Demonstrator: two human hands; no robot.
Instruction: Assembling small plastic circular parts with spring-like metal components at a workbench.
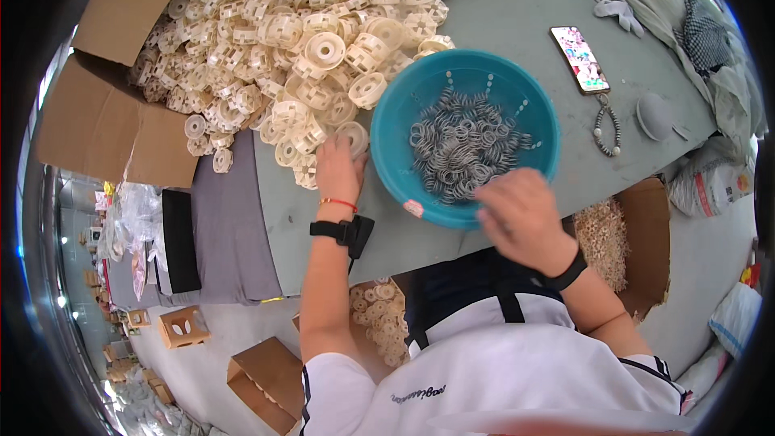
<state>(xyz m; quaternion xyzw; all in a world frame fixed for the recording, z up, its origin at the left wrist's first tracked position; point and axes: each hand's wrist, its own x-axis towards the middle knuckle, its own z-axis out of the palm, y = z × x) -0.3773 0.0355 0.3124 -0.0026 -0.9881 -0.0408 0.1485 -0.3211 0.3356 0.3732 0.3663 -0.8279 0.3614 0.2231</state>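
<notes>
White sleeves, black wristbands, perhaps apron.

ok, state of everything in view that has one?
teal bowl: upright, holds metal springs
cream plastic wheels: loose heap on table
phone: face up, screen lit
left hand: on a wheel at the heap's edge
right hand: at bowl rim, grip unclear

A small factory assembly bench.

A grey worktable [517,24] carries a large heap of identical cream plastic wheels [274,40] spilling from an opened cardboard box [105,113], beside a teal bowl [387,125] full of metal springs [460,145]. More cartons [262,379] of the same parts stand on the floor, with bagged stock [133,218] stacked to the left.
</notes>
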